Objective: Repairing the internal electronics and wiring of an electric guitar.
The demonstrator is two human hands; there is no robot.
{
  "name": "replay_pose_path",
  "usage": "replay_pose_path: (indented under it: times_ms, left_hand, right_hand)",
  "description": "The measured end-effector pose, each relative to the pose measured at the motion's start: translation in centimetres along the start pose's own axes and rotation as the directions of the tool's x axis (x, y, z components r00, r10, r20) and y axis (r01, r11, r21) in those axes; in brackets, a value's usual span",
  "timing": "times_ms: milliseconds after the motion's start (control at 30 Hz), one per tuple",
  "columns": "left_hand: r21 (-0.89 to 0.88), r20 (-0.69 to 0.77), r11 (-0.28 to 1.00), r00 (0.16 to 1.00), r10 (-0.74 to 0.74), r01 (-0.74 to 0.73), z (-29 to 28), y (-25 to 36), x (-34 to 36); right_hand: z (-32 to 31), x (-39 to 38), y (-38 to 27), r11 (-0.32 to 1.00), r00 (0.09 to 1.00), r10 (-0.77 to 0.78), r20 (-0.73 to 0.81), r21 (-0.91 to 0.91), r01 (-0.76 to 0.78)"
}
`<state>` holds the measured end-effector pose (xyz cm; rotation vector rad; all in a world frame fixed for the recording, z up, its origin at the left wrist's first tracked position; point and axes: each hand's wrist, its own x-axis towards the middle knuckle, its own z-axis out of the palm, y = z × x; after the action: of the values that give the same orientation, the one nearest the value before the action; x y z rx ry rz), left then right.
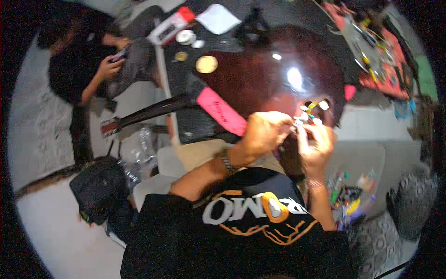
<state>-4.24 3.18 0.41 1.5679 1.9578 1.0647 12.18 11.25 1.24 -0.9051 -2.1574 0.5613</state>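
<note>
A dark reddish-brown guitar [260,69] lies on a black-topped table, its neck [153,109] reaching left to the headstock. At the body's near right edge, small parts with yellow, green and white wires [312,109] show by a dark opening. My left hand [265,132] is closed beside these wires, its fingertips pinched at a small pale part [298,123]. My right hand [317,142] meets it from the right, thumb and fingers pinching the same small part. Blur hides what kind of part it is. A pink strip [222,111] lies across the guitar, left of my left hand.
A round cream disc [206,64], white rolls [186,37], a red-and-white box [172,26] and white paper [217,19] lie beyond the guitar. Tools rest on a red cloth [392,69] at far right. Another person's hand [109,68] holds a dark device. A black bag [100,188] stands left.
</note>
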Motion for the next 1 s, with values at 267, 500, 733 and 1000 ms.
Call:
replay_pose_path:
  times_ms: [267,500,733,1000]
  left_hand:
    - [-0.014,-0.077,1.000,0.997,-0.018,0.017,-0.6,0.7,0.0]
    - [0.060,-0.087,0.998,0.996,0.023,-0.018,-0.4,0.9,0.3]
    - [0.090,-0.101,0.996,0.995,0.025,-0.016,-0.1,0.7,0.3]
    - [0.050,-0.136,0.999,0.991,0.012,-0.005,-0.3,1.2,0.4]
  right_hand:
    - [0.1,0.6,-0.9,0.998,0.999,-0.004,0.037,-0.056,0.006]
    - [0.6,0.1,-0.5,0.991,1.000,0.015,-0.019,-0.134,-0.017]
    - [1.1,-0.1,-0.1,0.992,0.999,-0.025,-0.048,-0.128,0.019]
    - [0.7,-0.6,0.3,0.986,1.000,0.017,0.020,-0.167,-0.013]
